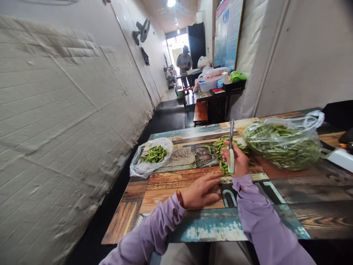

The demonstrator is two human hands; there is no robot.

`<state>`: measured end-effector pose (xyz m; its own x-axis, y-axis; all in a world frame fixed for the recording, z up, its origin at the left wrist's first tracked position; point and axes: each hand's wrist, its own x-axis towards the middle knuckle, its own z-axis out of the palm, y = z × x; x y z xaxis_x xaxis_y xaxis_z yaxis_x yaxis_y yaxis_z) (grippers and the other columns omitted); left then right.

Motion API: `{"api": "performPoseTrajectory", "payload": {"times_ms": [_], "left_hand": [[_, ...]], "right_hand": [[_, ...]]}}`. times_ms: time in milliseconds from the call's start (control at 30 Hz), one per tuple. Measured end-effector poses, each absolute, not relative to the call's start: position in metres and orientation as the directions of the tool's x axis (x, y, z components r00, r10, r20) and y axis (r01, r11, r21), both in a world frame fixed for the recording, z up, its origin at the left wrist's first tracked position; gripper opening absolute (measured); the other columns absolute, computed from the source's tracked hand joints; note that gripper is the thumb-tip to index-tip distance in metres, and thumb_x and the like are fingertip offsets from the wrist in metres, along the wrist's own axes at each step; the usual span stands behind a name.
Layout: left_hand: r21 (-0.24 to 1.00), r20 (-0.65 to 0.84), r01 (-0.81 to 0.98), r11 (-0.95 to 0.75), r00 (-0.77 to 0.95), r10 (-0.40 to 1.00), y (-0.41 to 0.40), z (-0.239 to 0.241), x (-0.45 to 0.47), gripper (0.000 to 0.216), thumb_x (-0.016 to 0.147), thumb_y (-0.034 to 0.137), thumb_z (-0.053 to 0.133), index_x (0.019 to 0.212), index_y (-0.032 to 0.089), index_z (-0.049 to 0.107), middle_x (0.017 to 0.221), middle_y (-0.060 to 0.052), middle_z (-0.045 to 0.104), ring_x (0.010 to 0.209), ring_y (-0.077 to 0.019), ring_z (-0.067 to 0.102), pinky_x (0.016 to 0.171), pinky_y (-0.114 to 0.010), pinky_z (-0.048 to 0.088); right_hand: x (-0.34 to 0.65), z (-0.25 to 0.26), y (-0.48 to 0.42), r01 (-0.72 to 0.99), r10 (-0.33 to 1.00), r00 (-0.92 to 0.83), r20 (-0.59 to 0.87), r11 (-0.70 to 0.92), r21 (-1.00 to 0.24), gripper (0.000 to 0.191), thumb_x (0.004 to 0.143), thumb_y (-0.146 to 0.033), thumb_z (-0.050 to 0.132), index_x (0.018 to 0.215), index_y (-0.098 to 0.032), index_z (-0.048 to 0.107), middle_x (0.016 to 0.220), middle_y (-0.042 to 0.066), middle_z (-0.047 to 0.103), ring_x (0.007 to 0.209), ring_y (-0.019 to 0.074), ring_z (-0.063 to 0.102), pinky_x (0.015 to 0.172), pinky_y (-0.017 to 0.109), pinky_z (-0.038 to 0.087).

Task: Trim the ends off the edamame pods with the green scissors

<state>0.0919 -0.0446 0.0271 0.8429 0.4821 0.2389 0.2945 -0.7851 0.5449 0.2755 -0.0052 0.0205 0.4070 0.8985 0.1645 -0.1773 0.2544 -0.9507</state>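
Observation:
A pair of scissors (231,158) with pale green handles is gripped in my right hand (239,160), blades pointing up and away from me. Behind and beside that hand lies a loose pile of green soybean pods (218,145). My left hand (202,190) hovers over or rests on the table just left of it, fingers stretched out and holding nothing. To the left, more green pods (154,154) sit on a clear plastic bag (138,162). A large clear bag (284,141) full of pods stands to the right of my right hand.
The table (165,180) has a patchwork wood pattern. A white box (340,159) lies at its right edge. Farther back, another table carries a plastic tub (210,85) and bags, with a wooden bench (200,112) below. A person (184,60) stands at the far end.

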Motion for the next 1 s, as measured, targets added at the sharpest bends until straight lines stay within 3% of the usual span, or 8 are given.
{"api": "performPoseTrajectory", "payload": {"times_ms": [100, 233, 400, 467, 600, 733, 867, 1000], "left_hand": [[0.490, 0.111, 0.308, -0.815, 0.906, 0.409, -0.059, 0.025, 0.085, 0.065, 0.085, 0.049, 0.046, 0.142, 0.020, 0.032, 0.147, -0.015, 0.032, 0.136, -0.0309, 0.028, 0.110, -0.049, 0.023], [0.448, 0.079, 0.309, -0.839, 0.921, 0.382, -0.038, 0.016, 0.077, 0.072, 0.082, 0.056, 0.047, 0.143, 0.022, 0.029, 0.149, -0.015, 0.028, 0.138, -0.0316, 0.022, 0.112, -0.051, 0.013], [0.421, 0.096, 0.556, -0.717, 0.758, 0.645, 0.031, 0.012, 0.079, 0.064, 0.084, 0.053, 0.045, 0.138, 0.019, 0.038, 0.148, -0.016, 0.028, 0.138, -0.0289, 0.022, 0.112, -0.049, 0.016], [0.423, 0.151, 0.586, -0.691, 0.707, 0.691, 0.039, 0.019, 0.083, 0.062, 0.085, 0.051, 0.045, 0.138, 0.019, 0.038, 0.149, -0.015, 0.027, 0.139, -0.0281, 0.020, 0.112, -0.050, 0.014], [0.428, 0.173, 0.422, -0.799, 0.829, 0.531, -0.002, 0.041, 0.075, 0.066, 0.085, 0.050, 0.047, 0.142, 0.021, 0.031, 0.150, -0.013, 0.025, 0.140, -0.0279, 0.018, 0.113, -0.048, 0.013], [0.399, -0.016, 0.390, -0.830, 0.908, 0.419, -0.061, 0.053, 0.025, 0.075, 0.083, 0.053, 0.047, 0.146, 0.024, 0.018, 0.151, -0.010, 0.020, 0.139, -0.0301, 0.016, 0.114, -0.046, 0.014], [0.282, -0.123, 0.550, -0.786, 0.834, 0.539, -0.078, 0.046, -0.028, 0.080, 0.084, 0.057, 0.041, 0.148, 0.023, 0.006, 0.153, -0.011, 0.010, 0.140, -0.0317, 0.010, 0.113, -0.049, 0.011], [0.264, -0.078, 0.565, -0.782, 0.821, 0.566, -0.046, 0.028, -0.028, 0.079, 0.084, 0.056, 0.042, 0.148, 0.021, 0.010, 0.152, -0.012, 0.014, 0.140, -0.0303, 0.011, 0.113, -0.049, 0.010]], "right_hand": [[0.275, 0.022, -0.006, -0.201, 0.909, 0.386, 0.155, 0.247, -0.948, 0.054, 0.068, -0.047, 0.070, 0.114, -0.021, 0.060, 0.063, -0.004, 0.057, 0.054, 0.0104, 0.050, 0.048, 0.023, 0.044], [0.276, 0.022, -0.005, -0.221, 0.905, 0.400, 0.146, 0.250, -0.943, 0.053, 0.068, -0.046, 0.071, 0.112, -0.019, 0.061, 0.065, -0.003, 0.057, 0.054, 0.0099, 0.049, 0.048, 0.023, 0.044], [0.276, 0.020, -0.005, -0.225, 0.903, 0.395, 0.168, 0.272, -0.936, 0.053, 0.066, -0.041, 0.072, 0.113, -0.018, 0.061, 0.069, -0.001, 0.061, 0.054, 0.0105, 0.049, 0.047, 0.023, 0.044], [0.276, 0.020, -0.006, -0.209, 0.903, 0.395, 0.170, 0.269, -0.940, 0.053, 0.066, -0.040, 0.073, 0.112, -0.018, 0.061, 0.069, -0.001, 0.061, 0.053, 0.0098, 0.048, 0.046, 0.023, 0.043], [0.275, 0.020, -0.006, -0.190, 0.903, 0.395, 0.169, 0.260, -0.947, 0.052, 0.068, -0.041, 0.072, 0.114, -0.020, 0.061, 0.068, -0.002, 0.059, 0.054, 0.0095, 0.048, 0.048, 0.022, 0.044], [0.273, 0.019, -0.006, -0.242, 0.915, 0.374, 0.150, 0.253, -0.937, 0.051, 0.067, -0.042, 0.072, 0.112, -0.020, 0.061, 0.067, -0.002, 0.058, 0.056, 0.0102, 0.050, 0.048, 0.022, 0.044], [0.272, 0.019, -0.005, -0.243, 0.922, 0.355, 0.153, 0.250, -0.937, 0.053, 0.065, -0.040, 0.074, 0.113, -0.020, 0.062, 0.068, -0.001, 0.059, 0.054, 0.0099, 0.049, 0.047, 0.022, 0.045], [0.270, 0.018, -0.007, -0.202, 0.920, 0.356, 0.166, 0.249, -0.947, 0.056, 0.064, -0.039, 0.074, 0.116, -0.020, 0.061, 0.070, -0.001, 0.060, 0.056, 0.0107, 0.050, 0.050, 0.023, 0.047]]}}
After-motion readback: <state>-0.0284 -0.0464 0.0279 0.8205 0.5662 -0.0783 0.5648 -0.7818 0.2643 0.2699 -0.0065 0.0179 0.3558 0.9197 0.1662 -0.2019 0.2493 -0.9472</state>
